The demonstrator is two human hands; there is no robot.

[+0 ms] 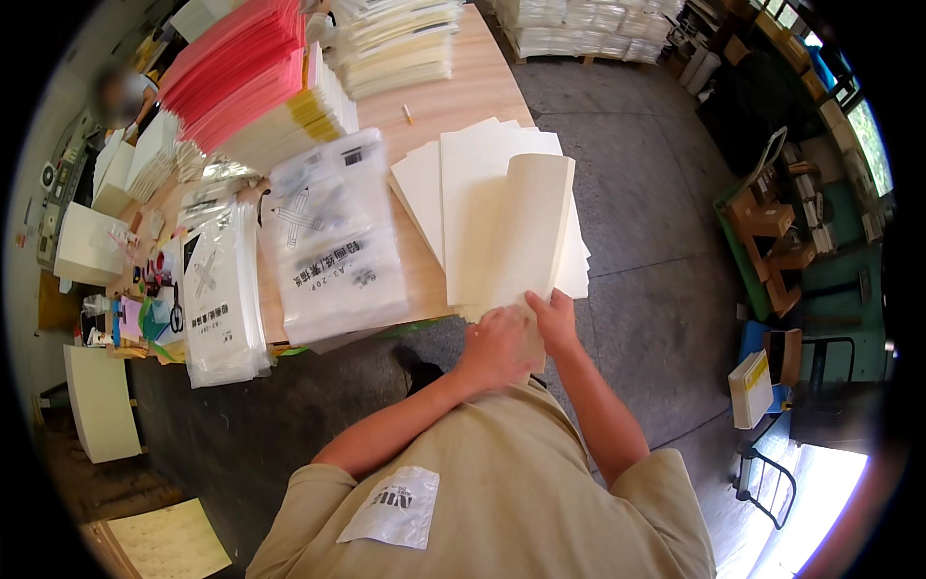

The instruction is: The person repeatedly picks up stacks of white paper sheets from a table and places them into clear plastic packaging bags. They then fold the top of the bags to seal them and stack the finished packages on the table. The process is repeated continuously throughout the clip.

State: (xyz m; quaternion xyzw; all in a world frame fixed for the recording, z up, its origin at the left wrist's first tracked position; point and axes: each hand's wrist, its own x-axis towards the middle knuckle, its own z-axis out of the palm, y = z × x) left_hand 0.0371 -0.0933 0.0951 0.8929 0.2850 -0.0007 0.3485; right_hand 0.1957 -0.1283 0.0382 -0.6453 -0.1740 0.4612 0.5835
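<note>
Right hand (pixel 557 324) clamps its fingers on curled cream paper (pixel 528 222) at the pale wooden bench's (pixel 482 82) near edge; left hand (pixel 494 349) touches it, grip unclear

The head view comes from the left of two fisheye cameras on the person's head. It looks steeply down over the khaki shirt (pixel 511 473), with left hand (pixel 494 345) and right hand (pixel 554 323) close below, and faces forward across the wood-grained table (pixel 477 72), edges bending rimward.
</note>
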